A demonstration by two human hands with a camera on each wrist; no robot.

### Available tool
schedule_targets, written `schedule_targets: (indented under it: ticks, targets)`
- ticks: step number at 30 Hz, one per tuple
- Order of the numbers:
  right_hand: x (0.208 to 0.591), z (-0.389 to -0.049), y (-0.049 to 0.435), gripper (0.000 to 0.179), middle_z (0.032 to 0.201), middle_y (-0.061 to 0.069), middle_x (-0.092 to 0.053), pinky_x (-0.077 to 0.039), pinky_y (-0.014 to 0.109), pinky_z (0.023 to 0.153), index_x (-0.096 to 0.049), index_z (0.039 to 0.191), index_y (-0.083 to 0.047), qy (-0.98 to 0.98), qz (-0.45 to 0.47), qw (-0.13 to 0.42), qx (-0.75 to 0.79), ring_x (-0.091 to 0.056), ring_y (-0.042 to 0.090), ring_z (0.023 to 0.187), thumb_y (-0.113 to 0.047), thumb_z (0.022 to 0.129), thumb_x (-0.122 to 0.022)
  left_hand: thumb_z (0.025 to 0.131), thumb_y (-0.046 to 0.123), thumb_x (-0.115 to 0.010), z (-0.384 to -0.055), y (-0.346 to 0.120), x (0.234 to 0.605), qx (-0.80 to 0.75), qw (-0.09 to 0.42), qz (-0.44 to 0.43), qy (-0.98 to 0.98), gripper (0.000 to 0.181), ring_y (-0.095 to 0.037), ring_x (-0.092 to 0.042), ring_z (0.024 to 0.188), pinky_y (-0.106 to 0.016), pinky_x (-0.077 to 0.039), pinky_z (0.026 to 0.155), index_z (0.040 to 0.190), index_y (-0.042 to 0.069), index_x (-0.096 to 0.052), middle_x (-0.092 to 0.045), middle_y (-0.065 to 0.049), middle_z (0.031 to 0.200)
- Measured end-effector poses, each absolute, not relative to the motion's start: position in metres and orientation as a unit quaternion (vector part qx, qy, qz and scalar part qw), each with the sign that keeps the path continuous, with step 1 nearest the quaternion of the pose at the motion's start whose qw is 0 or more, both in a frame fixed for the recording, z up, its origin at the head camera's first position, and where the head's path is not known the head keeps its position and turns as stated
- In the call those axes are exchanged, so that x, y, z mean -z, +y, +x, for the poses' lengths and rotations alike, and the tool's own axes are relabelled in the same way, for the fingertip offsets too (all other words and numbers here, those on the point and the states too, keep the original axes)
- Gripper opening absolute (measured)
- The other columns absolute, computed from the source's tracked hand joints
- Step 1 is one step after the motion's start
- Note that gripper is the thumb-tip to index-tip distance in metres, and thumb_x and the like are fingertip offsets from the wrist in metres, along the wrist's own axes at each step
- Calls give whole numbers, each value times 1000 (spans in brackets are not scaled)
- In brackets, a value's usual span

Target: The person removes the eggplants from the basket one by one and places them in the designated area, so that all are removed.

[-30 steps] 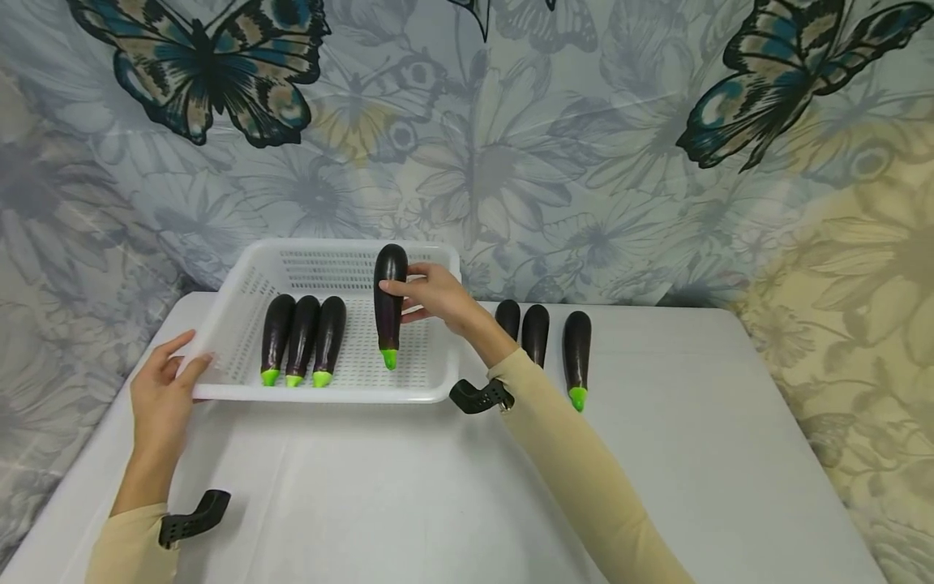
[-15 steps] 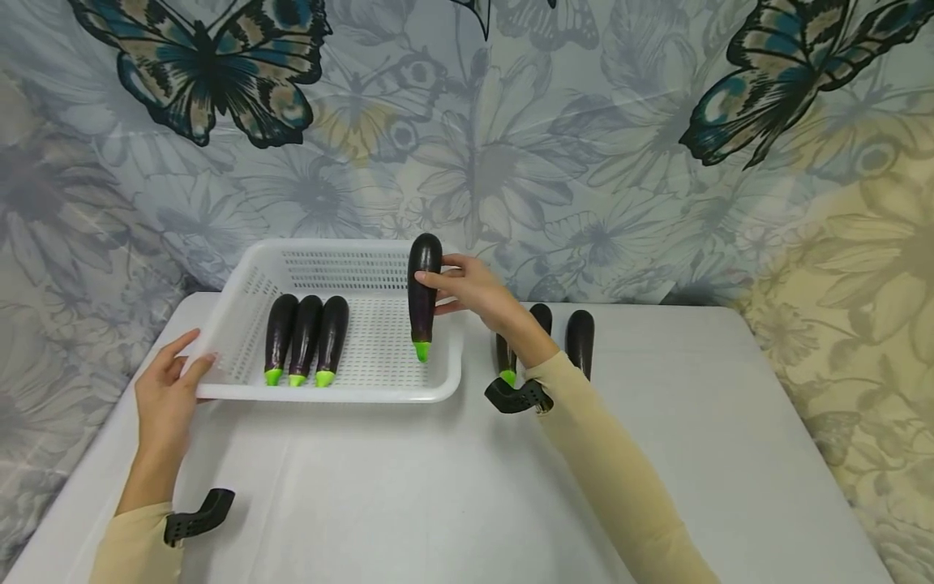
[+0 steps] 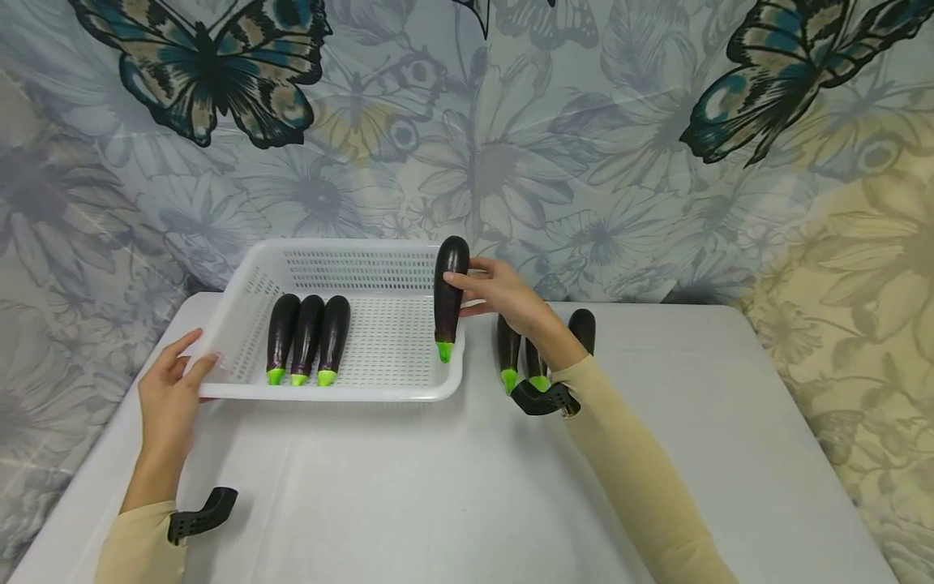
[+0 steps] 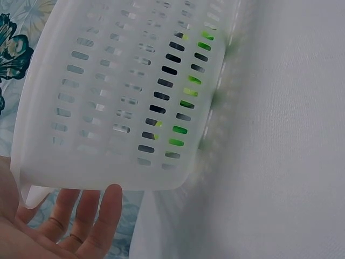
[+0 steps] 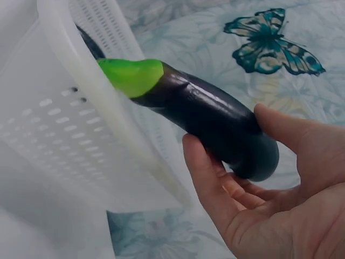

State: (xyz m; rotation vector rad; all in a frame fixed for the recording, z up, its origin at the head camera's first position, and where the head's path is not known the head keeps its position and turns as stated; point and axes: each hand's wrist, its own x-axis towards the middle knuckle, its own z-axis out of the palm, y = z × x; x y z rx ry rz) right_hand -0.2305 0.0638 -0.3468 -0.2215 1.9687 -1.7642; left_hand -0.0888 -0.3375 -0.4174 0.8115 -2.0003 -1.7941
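My right hand (image 3: 503, 294) pinches a dark purple eggplant (image 3: 451, 284) between thumb and fingers, its green stem end pointing down. It hangs over the right rim of the white plastic basket (image 3: 379, 394); in the right wrist view the green tip (image 5: 132, 75) overlaps that rim. My left hand (image 3: 169, 393) holds the basket's left end, thumb over the rim and fingers outside, as the left wrist view shows. Inside the basket, toward its left, three eggplants (image 3: 306, 337) lie side by side. On the table right of it lie three more eggplants (image 3: 508, 353), partly behind my right arm.
A white cloth covers the table (image 3: 379, 495), and the basket sits at its back left. A patterned butterfly curtain (image 3: 481, 162) hangs right behind the table. Black wrist mounts (image 3: 204, 515) stick out from both forearms.
My right hand has carried the eggplant rightward, from above the basket's inside to its right rim. The left hand keeps its hold on the basket, which stays in place.
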Motion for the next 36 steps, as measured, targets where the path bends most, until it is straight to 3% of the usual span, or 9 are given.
schedule_targets:
  ticks: [18,27,36]
  targets:
    - [358,-227,122,81,140,23,-44,-52,43,94,-18,155,-1,782,-34,230,579,-51,35,119,-34,96,-63,95,10,-64,-90,-337,418,623,164,289,-708,49,0,-58,78,-14,-50,50,141,22,-55,-60,12,91]
    - [367,-225,152,81,139,24,-45,-53,37,92,-17,154,2,803,-19,226,551,-53,32,112,-36,97,-61,94,10,-65,-89,-338,418,632,163,287,-701,49,0,-59,77,-15,-51,50,141,21,-55,-60,12,91]
    - [373,-222,176,86,147,27,-36,-49,43,98,-10,155,3,811,-28,230,536,-51,40,119,-40,98,-59,94,10,-66,-89,-336,417,632,164,291,-699,48,-1,-58,76,-15,-50,49,140,22,-56,-60,11,90]
